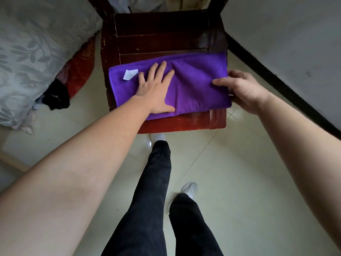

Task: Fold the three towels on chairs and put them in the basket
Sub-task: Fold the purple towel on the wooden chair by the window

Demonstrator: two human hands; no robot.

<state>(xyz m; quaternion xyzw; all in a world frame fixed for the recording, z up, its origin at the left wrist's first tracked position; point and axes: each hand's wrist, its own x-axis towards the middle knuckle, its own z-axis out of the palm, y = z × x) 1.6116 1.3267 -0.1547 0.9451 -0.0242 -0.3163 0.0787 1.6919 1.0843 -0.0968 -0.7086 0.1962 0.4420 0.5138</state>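
A purple towel (195, 84) lies folded in a long band across the front of a dark red wooden chair seat (162, 37). A white label shows near the towel's left end. My left hand (156, 89) rests flat on the towel's left half, fingers spread, pressing it down. My right hand (239, 89) pinches the towel's right end at the chair's right edge, thumb on top and fingers underneath. No basket and no other towels are in view.
A bed with a grey-blue floral cover (27, 52) stands at the left, with red and black cloth (73, 74) beside it. A white wall with a black skirting strip (276, 84) runs along the right. My legs stand on the pale tiled floor (230, 172).
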